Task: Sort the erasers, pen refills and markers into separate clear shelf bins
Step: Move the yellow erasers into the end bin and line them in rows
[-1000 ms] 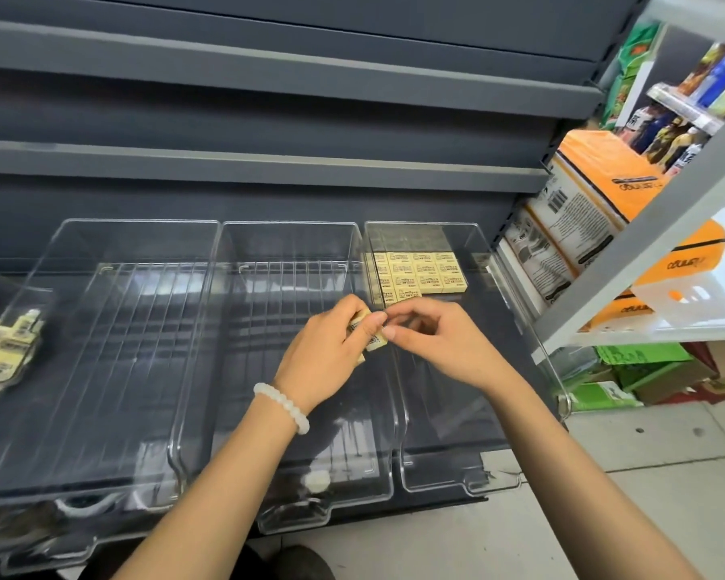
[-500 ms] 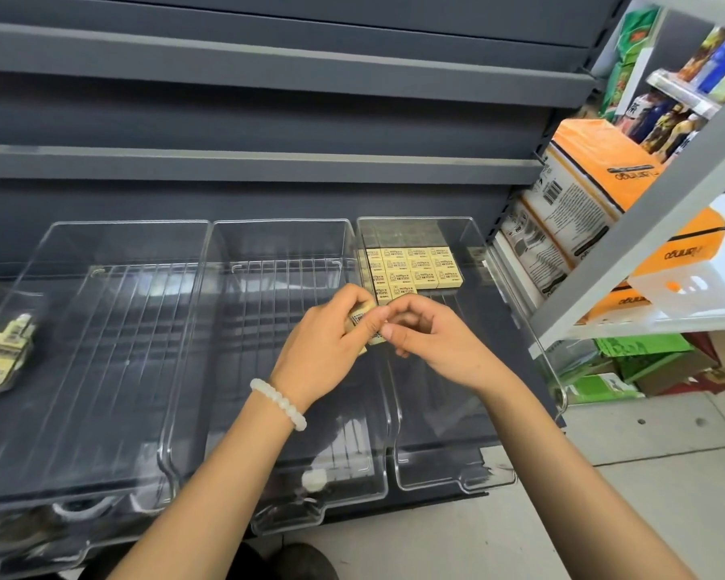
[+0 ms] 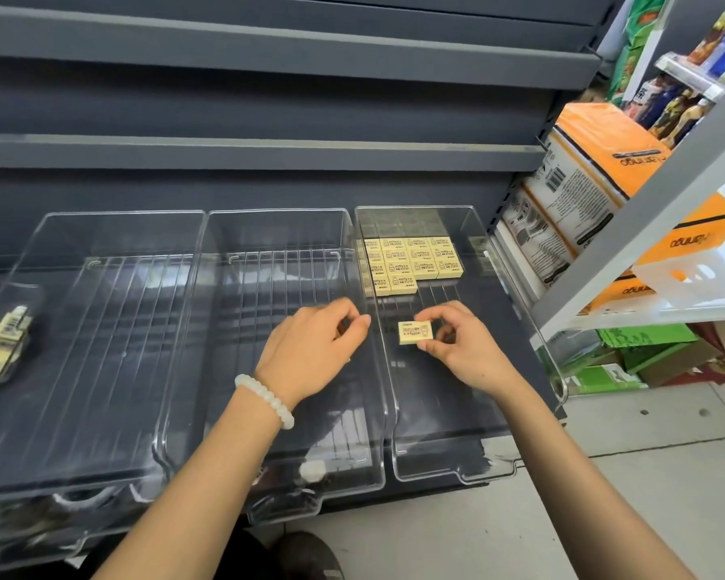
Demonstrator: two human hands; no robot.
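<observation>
Three clear bins stand side by side on the dark shelf: the left bin (image 3: pixel 101 217), the middle bin (image 3: pixel 277 214) and the right bin (image 3: pixel 480 232). Several cream erasers (image 3: pixel 415 261) lie in neat rows at the back of the right bin. My right hand (image 3: pixel 465 349) pinches a single cream eraser (image 3: pixel 413 332) over the right bin, in front of the rows. My left hand (image 3: pixel 310 349) hovers over the middle bin's right wall, fingers curled round something small that looks like more erasers, mostly hidden.
A pile of cream packaged items (image 3: pixel 1 345) lies at the far left edge. Orange and white boxes (image 3: pixel 595 161) fill the white rack to the right, beside a white basket (image 3: pixel 695 278). Green cartons (image 3: pixel 645 349) sit on the tiled floor.
My hands were together over the wall between the middle and right bins. They have separated, and my right hand has drawn one eraser to the right, over the right bin.
</observation>
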